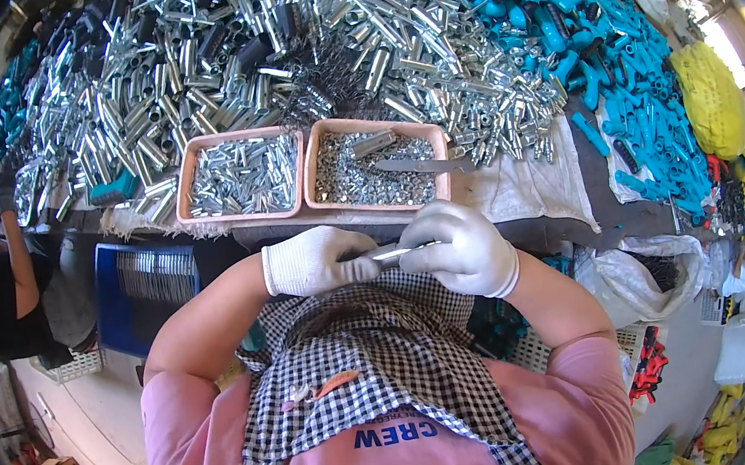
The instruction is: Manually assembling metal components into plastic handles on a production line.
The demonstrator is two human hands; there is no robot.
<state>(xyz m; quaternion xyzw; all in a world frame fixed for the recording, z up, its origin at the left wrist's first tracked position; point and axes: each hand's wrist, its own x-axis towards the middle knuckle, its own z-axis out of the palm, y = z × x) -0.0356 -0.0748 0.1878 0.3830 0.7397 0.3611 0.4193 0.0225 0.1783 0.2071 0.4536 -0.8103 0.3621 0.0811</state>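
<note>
My left hand [316, 261], in a white knit glove, is closed round one end of a slim silvery metal part [391, 253]. From the other side my right hand [460, 250], gloved the same way, pinches that part; the fingers hide most of its shape. Both hands meet in front of my checked apron, just below the table edge. Beyond them stand two pinkish trays. The left tray [241, 218] holds short metal pins, and the right tray [370, 122] holds tiny metal pieces, a metal tube [373, 145] and a flat metal strip [411, 165].
Heaped metal tubes [145, 121] cover the table behind the trays. Teal plastic handles [566, 32] are piled at the right, near a yellow sack [710, 103]. A blue bin [148, 279] with metal rods stands to my left, where another person's arm [20, 262] reaches toward the table.
</note>
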